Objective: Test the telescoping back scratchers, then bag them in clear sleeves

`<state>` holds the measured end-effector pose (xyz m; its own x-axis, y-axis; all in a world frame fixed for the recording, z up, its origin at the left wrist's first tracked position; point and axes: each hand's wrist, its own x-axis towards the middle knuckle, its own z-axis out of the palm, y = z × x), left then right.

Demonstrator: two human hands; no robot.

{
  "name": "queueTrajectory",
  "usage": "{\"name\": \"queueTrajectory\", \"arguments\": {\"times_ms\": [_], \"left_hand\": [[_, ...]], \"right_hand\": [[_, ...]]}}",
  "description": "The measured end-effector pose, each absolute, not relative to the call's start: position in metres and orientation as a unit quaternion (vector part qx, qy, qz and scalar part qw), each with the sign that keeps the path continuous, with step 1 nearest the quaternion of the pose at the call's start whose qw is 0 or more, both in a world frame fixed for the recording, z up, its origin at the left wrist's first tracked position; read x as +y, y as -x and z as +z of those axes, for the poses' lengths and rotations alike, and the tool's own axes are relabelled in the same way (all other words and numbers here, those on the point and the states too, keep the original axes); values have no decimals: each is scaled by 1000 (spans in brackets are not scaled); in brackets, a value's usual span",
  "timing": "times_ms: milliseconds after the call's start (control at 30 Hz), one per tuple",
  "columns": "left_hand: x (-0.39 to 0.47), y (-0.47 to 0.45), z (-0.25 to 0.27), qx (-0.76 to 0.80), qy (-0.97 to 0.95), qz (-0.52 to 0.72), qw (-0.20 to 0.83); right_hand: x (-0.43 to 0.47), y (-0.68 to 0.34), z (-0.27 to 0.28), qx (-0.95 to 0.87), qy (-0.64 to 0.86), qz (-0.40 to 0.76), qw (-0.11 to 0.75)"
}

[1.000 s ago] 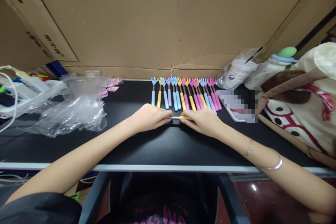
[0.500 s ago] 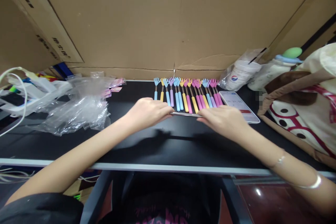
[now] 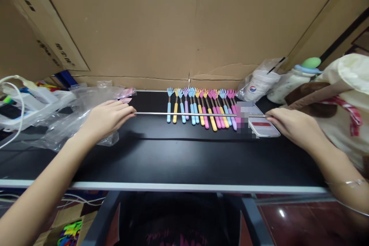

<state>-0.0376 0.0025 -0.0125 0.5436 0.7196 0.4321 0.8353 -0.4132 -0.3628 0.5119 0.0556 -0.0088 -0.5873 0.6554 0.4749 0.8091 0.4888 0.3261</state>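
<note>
Thin metal rod above black table, long axis side to side; left hand and right hand clamped on opposite ends, neither nearer.

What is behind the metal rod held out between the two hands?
Behind the rod, a row of colored hand-topped sticks lies on the table, with the phone to their right. The rod covers a thin strip of them; pixelation hides part of the phone.
</note>
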Motion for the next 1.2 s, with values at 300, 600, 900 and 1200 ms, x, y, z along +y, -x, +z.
{"name": "queueTrajectory", "arguments": {"times_ms": [300, 600, 900, 1200], "left_hand": [[7, 7, -10, -440, 852, -111, 261], [-12, -113, -24, -346, 912, -147, 161], [5, -39, 2, -368, 869, -132, 304], [12, 47, -8, -432, 838, -112, 314]], "right_hand": [[59, -456, -1, -889, 365, -254, 105], [-7, -322, -2, -920, 271, -254, 123], [29, -408, 3, -882, 281, -341, 164], [59, -517, -4, -845, 449, -263, 121]]}}
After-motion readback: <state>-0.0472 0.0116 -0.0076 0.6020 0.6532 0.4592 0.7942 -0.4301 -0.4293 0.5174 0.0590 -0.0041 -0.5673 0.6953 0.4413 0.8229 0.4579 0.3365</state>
